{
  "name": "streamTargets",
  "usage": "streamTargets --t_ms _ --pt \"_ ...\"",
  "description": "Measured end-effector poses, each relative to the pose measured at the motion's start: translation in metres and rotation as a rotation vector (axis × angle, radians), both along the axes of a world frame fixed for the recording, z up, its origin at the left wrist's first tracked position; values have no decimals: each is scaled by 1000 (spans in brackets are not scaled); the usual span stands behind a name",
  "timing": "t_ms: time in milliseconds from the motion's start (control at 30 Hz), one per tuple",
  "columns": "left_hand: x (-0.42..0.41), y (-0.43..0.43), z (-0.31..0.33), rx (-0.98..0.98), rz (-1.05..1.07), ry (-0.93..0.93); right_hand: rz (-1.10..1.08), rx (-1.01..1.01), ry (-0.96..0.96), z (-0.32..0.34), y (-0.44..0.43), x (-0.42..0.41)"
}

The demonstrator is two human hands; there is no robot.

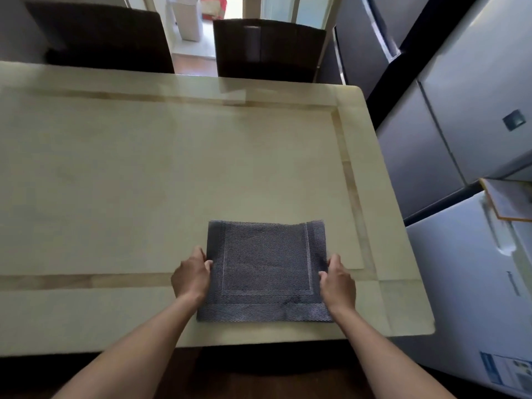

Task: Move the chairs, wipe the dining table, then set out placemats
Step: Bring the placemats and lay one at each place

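A dark blue woven placemat lies on the cream dining table, near the front edge on the right side. My left hand pinches its left edge and my right hand pinches its right edge. The mat's far right corner looks slightly raised or folded. Two dark chairs stand at the far side of the table, one at the left and one at the middle right.
Grey refrigerators stand close along the table's right side, with a narrow gap between. A white appliance sits at the near right. Behind the chairs a doorway opens onto a bright floor.
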State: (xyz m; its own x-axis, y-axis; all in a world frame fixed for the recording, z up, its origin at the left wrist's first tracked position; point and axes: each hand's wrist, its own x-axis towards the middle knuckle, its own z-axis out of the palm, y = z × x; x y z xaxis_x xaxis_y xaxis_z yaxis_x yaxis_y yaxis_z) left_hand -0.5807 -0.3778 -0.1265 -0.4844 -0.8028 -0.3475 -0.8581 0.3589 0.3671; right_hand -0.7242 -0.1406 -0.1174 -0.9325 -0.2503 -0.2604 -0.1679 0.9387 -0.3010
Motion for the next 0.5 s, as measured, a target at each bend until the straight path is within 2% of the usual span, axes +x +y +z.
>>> streamTargets --t_ms 333,500 --pt "-1 -1 4 -98 -120 -75 186 318 92 5 -3 1" --pt "0 3 2 -106 -143 -101 262 378 106 8 -6 0"
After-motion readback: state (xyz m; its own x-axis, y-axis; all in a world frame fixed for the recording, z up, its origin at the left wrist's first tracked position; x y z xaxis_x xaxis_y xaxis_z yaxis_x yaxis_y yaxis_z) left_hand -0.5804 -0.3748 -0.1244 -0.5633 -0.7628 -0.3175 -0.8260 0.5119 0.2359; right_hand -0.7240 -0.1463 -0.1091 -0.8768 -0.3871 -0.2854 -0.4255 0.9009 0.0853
